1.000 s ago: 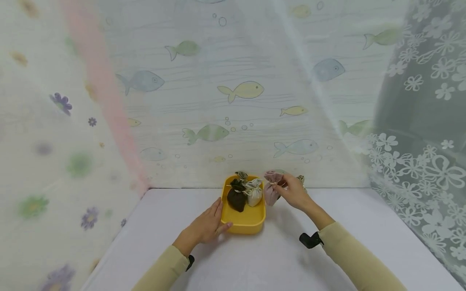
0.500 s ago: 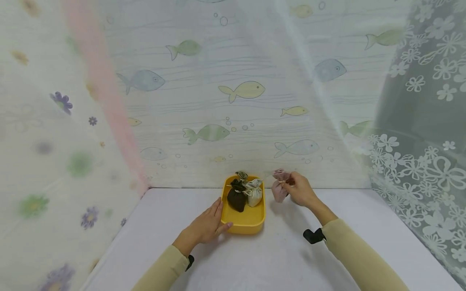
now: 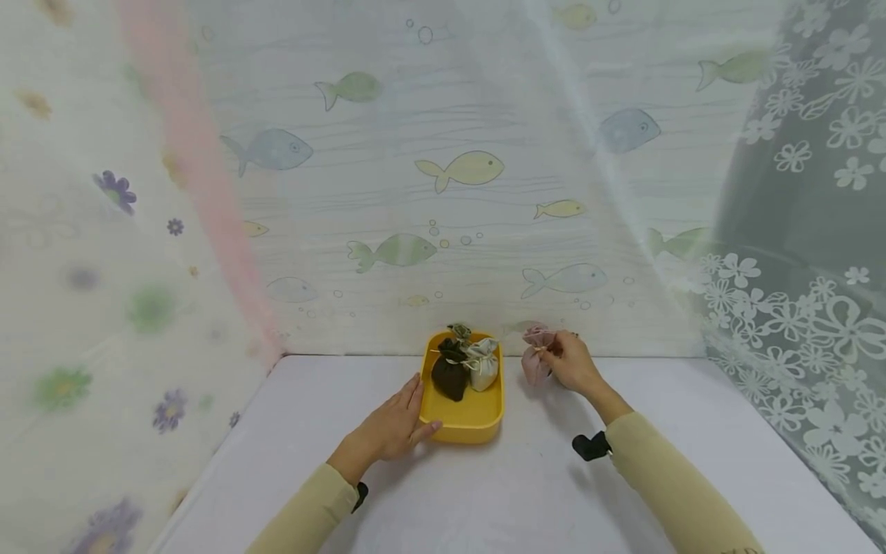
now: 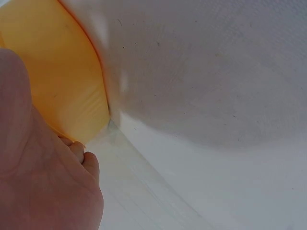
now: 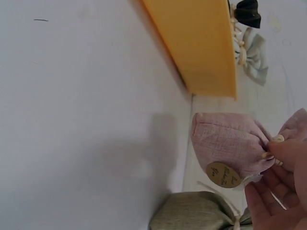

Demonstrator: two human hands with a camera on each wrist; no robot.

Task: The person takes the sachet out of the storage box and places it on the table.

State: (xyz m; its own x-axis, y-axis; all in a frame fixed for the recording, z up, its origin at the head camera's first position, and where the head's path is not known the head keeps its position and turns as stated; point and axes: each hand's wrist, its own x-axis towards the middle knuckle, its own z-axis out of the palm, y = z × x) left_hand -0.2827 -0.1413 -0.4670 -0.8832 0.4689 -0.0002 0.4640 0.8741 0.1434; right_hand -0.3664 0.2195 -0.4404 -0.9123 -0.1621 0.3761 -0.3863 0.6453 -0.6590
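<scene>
My left hand (image 3: 391, 427) rests against the left side and front corner of a yellow plastic bin (image 3: 462, 435), its fingers straight. Inside the bin stand a dark brown drawstring pouch (image 3: 450, 381), a white one (image 3: 484, 375) and, behind them, a greenish one (image 3: 460, 332) mostly hidden. To the right of the bin, my right hand (image 3: 576, 368) pinches a pink drawstring pouch (image 5: 230, 139) by its tied neck. From that neck hangs a round brown tag (image 5: 223, 175). The pouch's shadow lies apart from it on the table.
An olive-green pouch (image 5: 192, 211) sits on the table close to the pink one, in the right wrist view. A white cloth covers the table (image 3: 540, 492). At its back edge hangs a curtain (image 3: 332, 208) printed with fish, with flowered sheer fabric at the sides.
My right hand has carried the pink pouch a short way right, from beside the bin's rim. The left hand and the pouches in the bin have stayed put.
</scene>
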